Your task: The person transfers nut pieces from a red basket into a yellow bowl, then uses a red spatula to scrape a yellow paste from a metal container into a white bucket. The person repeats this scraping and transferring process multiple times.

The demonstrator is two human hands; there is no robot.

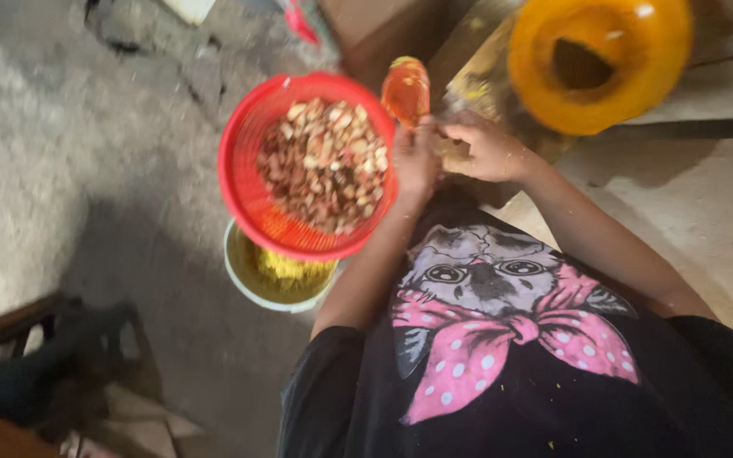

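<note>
My left hand (415, 161) and my right hand (487, 149) meet just right of a red mesh basket (248, 182) filled with chopped brown and pale pieces (326, 165). The left hand rests against the basket's right rim, its fingers closed around the base of an orange spoon-shaped thing (406, 89) that sticks up between the hands. The right hand's fingers are curled on something small and yellowish; blur hides what it is. Below the basket, partly covered by it, sits a pale bowl (239, 276) with yellow mash (292, 270) in it.
A big orange-yellow round vessel (600, 59) with a dark opening stands at the top right on a pale slab (706, 93). Grey concrete floor (53, 144) spreads to the left. Dark wooden furniture (36, 356) is at the lower left. My black shirt with a pink bow print (502, 339) fills the bottom.
</note>
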